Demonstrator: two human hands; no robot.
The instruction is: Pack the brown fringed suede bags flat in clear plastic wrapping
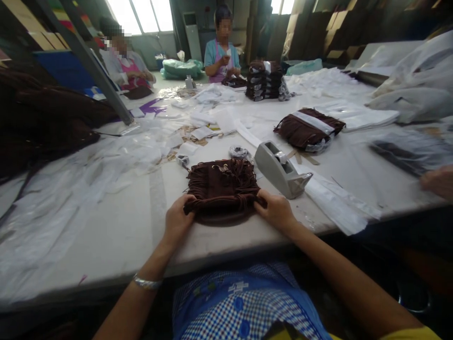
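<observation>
So right now both hands are working on the brown fringed bag (222, 182), which is lying on the bench (120, 226) right in front of the person, near the front edge. The left hand (179, 216) is pinching the near left corner, thumb and fingers closed on the material, and the right hand (277, 210) is doing the same at the near right corner. My read is that they're squaring up or folding that near edge, with the handle-like loop bulging toward the person between the two grips. If so, the next move is calling for an even pull on both corners, with the loose fringe kept from bunching underneath.

The gray tape dispenser (278, 170) is standing just beyond the right hand, and a gray wrapped coil (240, 152) is sitting behind the bag. Farther back on the right, another brown bundle (307, 128) is lying with a pale band across it.

As for the murky stuff: the fingertips are mostly disappearing into the dark material, and the bag's underside isn't showing at all. It's blurry around there, so that loop might be a strap or just a rolled edge. Over at the right, a co-worker's hand (439, 183) is getting cut off by the frame.
</observation>
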